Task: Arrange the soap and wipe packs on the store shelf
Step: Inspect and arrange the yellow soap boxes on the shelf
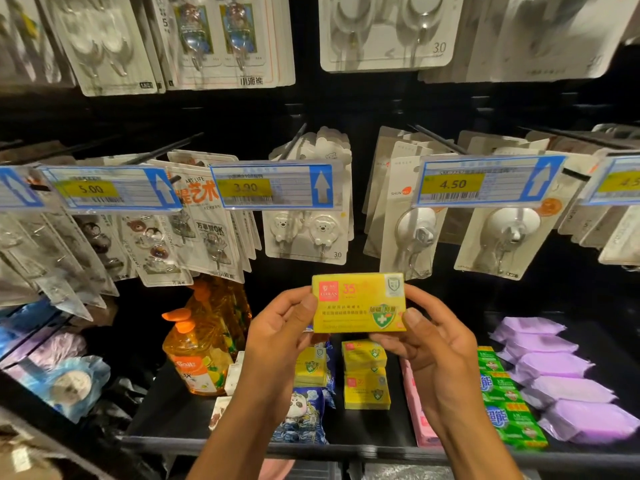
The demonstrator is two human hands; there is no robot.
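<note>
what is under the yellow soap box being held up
Below the held soap box, the shelf carries stacked yellow boxes and a blue panda pack. The left hand and right hand gripping it hide part of those.

Along the top, white card-backed blister packs of clear plastic wall hooks [386, 29]; hang in overlapping rows. Below, on thin black metal pegs [436, 138], more carded hooks: a white card with two white bear-shaped hooks [306, 233], marked 3.0; to its right, tall cards with white suction-cup hooks [509, 230]; to its left, a card with orange Chinese characters [204, 216]. At the peg ends, blue-bordered clear plastic price labels with yellow patches and upward arrows, reading 5.00 [104, 188], 3.90 [273, 185] and 4.50 [485, 181]. Lower down, left of centre, orange pump bottles of liquid [197, 358]; stand upright, one behind another.
</note>
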